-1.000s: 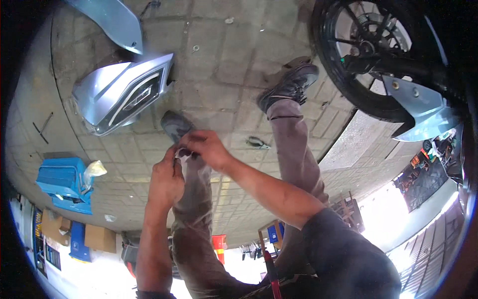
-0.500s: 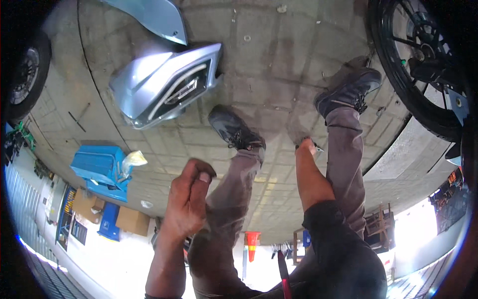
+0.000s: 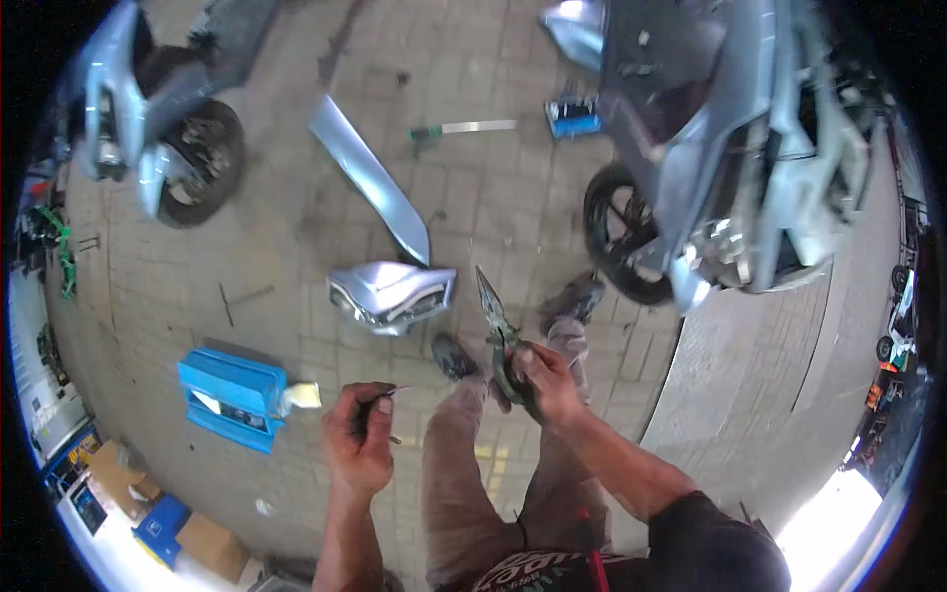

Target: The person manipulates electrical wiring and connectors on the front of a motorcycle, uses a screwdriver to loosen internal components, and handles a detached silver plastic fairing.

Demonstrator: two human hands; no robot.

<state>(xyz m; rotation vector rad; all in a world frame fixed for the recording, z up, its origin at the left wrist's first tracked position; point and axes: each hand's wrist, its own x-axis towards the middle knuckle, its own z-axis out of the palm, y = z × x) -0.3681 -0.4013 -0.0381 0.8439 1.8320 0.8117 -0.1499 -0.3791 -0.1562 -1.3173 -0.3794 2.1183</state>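
Observation:
My right hand (image 3: 547, 380) grips needle-nose pliers (image 3: 500, 340) by the handles, the pointed jaws aimed up and away from me. To its left, my left hand (image 3: 360, 434) is closed with thumb against fingers. A thin little piece (image 3: 396, 390) pokes out between them, too small to name. Beyond both hands, a silver-blue headlight fairing (image 3: 395, 283) lies on the paved floor. A long silver-blue body panel (image 3: 370, 178) lies just past it.
A partly stripped scooter (image 3: 691, 178) stands at the right, beside a metal plate (image 3: 691, 365). Another scooter (image 3: 187, 138) is at the far left. A blue toolbox (image 3: 232, 395) sits left of my hands. A green-handled tool (image 3: 426, 132) lies farther off.
My right hand has come up from the floor by my foot, and the pliers now show in it. My left hand stays raised and closed. The view has tilted farther ahead.

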